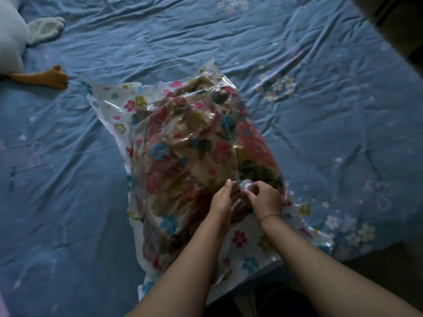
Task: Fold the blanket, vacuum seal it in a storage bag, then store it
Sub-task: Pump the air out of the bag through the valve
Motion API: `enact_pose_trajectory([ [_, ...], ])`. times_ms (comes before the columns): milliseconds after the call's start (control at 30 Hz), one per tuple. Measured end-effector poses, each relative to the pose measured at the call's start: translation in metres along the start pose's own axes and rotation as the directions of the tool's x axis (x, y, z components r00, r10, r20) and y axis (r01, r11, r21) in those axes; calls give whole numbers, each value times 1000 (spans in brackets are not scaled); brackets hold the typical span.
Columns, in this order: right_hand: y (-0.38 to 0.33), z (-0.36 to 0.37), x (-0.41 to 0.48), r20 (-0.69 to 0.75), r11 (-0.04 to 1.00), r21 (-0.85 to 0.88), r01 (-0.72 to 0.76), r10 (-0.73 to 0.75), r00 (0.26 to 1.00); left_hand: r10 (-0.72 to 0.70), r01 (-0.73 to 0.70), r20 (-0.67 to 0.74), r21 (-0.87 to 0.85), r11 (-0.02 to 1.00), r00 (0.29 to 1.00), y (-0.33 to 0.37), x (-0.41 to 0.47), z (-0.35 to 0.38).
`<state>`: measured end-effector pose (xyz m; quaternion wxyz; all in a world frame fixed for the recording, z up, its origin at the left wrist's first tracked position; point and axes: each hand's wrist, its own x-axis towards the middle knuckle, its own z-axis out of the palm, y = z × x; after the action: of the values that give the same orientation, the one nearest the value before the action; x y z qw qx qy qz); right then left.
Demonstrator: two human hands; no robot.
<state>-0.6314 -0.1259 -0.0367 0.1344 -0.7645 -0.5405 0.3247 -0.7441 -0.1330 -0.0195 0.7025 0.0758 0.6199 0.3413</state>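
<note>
- A bed covered by a wrinkled blue sheet with pale flower prints fills nearly the whole view.
- A clear plastic storage bag with a white flowered border lies in the middle of the sheet, its near end reaching the bed's near edge.
- Inside the bag sits a folded blanket, tan with red, blue and yellow flowers, bulging up under the plastic.
- A white plush toy with an orange foot lies at the far left edge of the bed.
- The left hand rests on the bag near its near-right part, fingers fairly straight, touching the plastic just left of the valve.
- The right hand has its fingertips curled around a small round white valve on the bag's top, pinching it.
- A thin dark band circles the right wrist.
</note>
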Motion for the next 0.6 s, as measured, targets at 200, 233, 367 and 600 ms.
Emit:
enact_pose_trajectory([
  [200, 4, -11, 11, 133, 954, -206, 218, -194, 972, -51, 51, 5, 14, 999, 999, 9, 3, -1],
  [233, 5, -12, 11, 140, 955, -205, 217, -191, 972, -50, 50, 4, 24, 998, 999, 9, 4, -1],
  [367, 2, -13, 11, 178, 942, -296, 157, -107, 978, -26, 25, 3, 56, 998, 1000, 7, 6, -3],
  [600, 0, -15, -3, 160, 991, -77, 113, -99, 982, -21, 20, 13, 82, 996, 1000, 10, 6, -3],
])
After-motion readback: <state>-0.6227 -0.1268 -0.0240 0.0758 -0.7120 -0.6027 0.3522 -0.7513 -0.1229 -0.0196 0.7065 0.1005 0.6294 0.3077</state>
